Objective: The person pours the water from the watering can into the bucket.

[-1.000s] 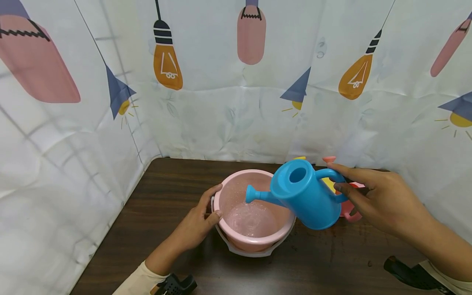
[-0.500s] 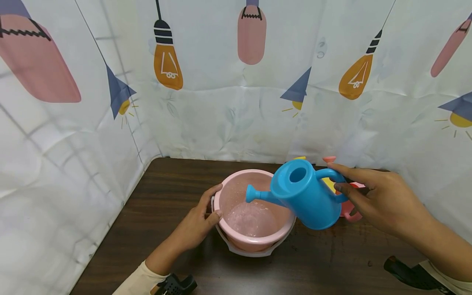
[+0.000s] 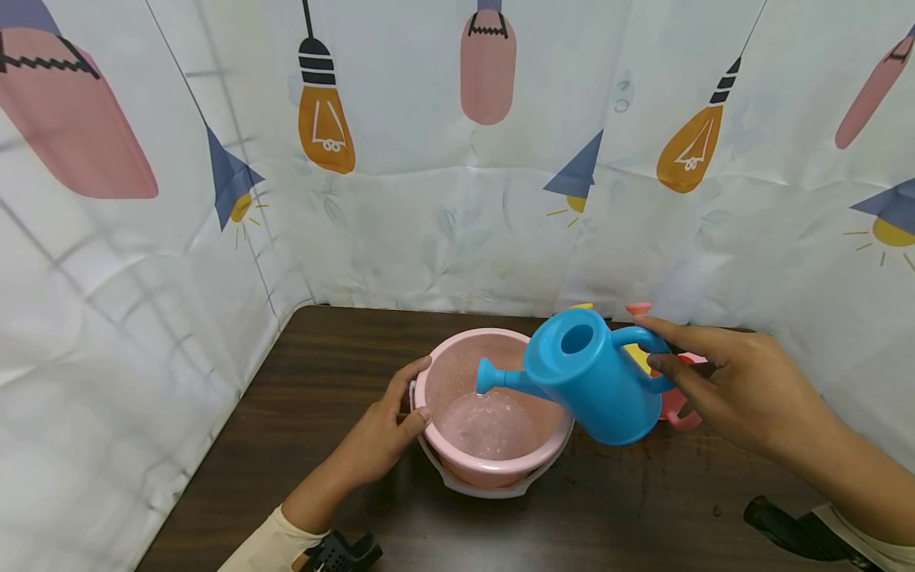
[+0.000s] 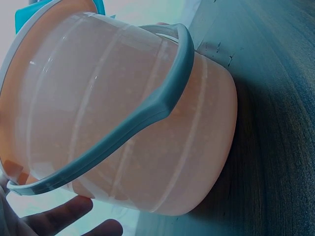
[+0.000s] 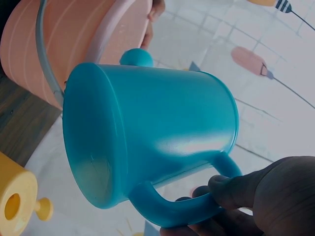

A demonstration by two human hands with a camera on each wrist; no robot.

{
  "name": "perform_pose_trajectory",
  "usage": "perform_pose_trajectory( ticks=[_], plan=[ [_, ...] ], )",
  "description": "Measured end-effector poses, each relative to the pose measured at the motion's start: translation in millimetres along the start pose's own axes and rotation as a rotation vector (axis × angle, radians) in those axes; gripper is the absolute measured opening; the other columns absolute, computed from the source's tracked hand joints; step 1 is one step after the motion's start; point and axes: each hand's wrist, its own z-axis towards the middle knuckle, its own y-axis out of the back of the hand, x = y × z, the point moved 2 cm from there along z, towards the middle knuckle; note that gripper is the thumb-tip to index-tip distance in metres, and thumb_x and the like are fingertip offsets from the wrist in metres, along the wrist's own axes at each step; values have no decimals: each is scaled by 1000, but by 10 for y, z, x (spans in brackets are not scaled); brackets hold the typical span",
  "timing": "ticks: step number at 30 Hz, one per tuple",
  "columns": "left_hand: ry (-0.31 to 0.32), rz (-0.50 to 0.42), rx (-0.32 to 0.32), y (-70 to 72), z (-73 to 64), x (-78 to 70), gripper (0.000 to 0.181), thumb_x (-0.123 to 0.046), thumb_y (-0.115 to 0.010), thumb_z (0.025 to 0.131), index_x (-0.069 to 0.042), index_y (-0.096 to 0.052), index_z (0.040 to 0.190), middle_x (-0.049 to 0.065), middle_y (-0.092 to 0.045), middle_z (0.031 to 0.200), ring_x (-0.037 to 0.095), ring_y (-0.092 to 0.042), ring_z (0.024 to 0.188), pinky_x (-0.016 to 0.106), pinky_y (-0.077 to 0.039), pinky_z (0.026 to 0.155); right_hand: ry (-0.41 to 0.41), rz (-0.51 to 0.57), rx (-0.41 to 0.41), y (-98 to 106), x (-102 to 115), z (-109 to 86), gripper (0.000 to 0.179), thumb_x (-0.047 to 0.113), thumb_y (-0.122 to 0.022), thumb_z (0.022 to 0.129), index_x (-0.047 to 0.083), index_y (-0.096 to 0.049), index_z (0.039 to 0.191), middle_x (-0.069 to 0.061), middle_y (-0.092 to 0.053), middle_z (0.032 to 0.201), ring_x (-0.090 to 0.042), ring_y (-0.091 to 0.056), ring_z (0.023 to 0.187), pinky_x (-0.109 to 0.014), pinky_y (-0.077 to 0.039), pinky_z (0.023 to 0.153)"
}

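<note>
A pink bucket stands upright on the table, its pale handle hanging down along the outside. Rippled water with bubbles lies inside. My left hand holds the bucket's left rim, thumb at the rim's top edge and fingers at its outer side. My right hand grips the loop handle of a blue watering can. The can is tilted left above the table, its spout over the bucket's opening. No separate stream shows clearly. In the right wrist view, thumb and fingers wrap the handle.
Behind the blue can, partly hidden, are a red-pink can-like thing and something yellow. The right wrist view shows a yellow watering can. Patterned white sheeting lines the back and left of the dark wooden table.
The ripples and bubbles on the water differ slightly from frame to frame. Both hands, the bucket and the blue watering can keep their places.
</note>
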Motion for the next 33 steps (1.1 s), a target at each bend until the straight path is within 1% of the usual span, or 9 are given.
perform_pose_trajectory(
  ticks=[5,11,17,26,33],
  plan=[
    [4,-8,4,0,-1,-5,65,-35,-53,103,-35,-21,160,11,-62,128,23,-63,111,50,-50,91,8,-7,-6,-1,-3,-3,69,-5,-90,67,10,-71,132,-3,-77,91,-21,-74,73,-12,-50,63],
    [5,-10,3,-2,0,-4,65,-34,-53,103,-35,-21,160,12,-62,130,24,-63,111,52,-49,91,12,1,-13,-2,-4,-6,70,-6,-90,66,10,-71,132,-5,-77,94,-22,-74,74,-11,-50,65],
    [-5,-10,8,-2,2,-2,65,-34,-53,104,-34,-21,160,11,-62,130,22,-63,111,49,-50,91,12,2,-7,-5,-4,-6,69,-6,-90,67,9,-71,132,-3,-77,93,-21,-74,73,-11,-50,65],
    [-6,-15,9,-3,4,-9,65,-34,-53,104,-33,-21,160,12,-61,133,23,-63,112,50,-49,93,9,17,-10,-5,-1,-9,70,-7,-89,67,10,-71,132,-4,-77,94,-22,-74,73,-11,-50,64],
    [2,-7,6,-1,4,-16,65,-30,-54,104,-34,-21,160,12,-63,129,22,-63,110,49,-50,91,7,24,-3,2,2,0,70,-7,-89,68,11,-70,134,-5,-77,97,-22,-75,73,-10,-50,66]
  ],
)
